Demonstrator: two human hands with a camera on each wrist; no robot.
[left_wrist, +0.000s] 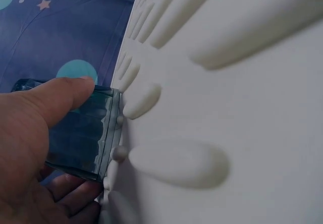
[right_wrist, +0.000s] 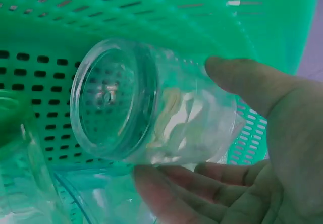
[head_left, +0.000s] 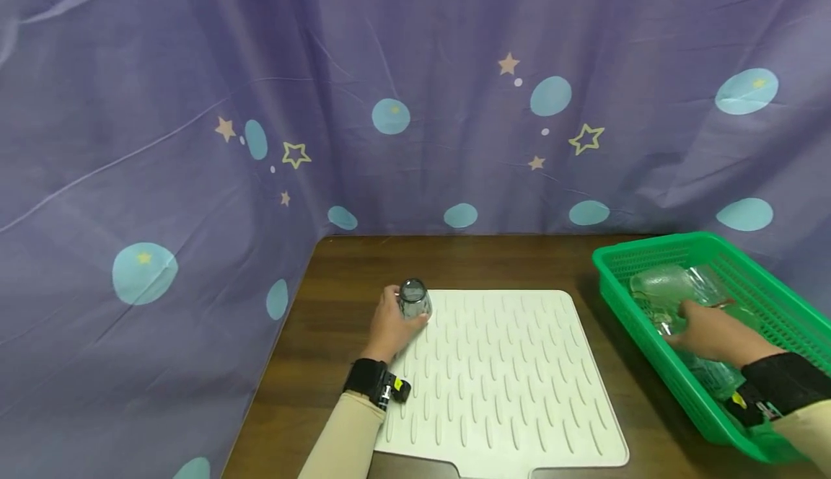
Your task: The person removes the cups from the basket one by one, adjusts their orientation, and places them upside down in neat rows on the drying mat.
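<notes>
At the back left corner of the white ribbed mat point(head_left: 500, 392), my left hand point(head_left: 392, 326) holds a dark-tinted glass point(head_left: 414, 306). In the left wrist view the thumb lies along one side of this tinted glass point(left_wrist: 75, 133) and the fingers wrap the other, with one end at the mat. I cannot tell which end is down. Inside the green basket point(head_left: 656, 360), my right hand point(head_left: 717, 335) grips a clear glass point(right_wrist: 186, 108) lying on its side. Its thumb is on the upper side and the fingers are below, as the right wrist view shows.
More clear glassware lies in the basket, including a glass point(right_wrist: 25, 168) beside the gripped one. The basket stands right of the mat on a brown wooden table point(head_left: 363, 266). A purple patterned curtain point(head_left: 454, 161) hangs behind and along the left side.
</notes>
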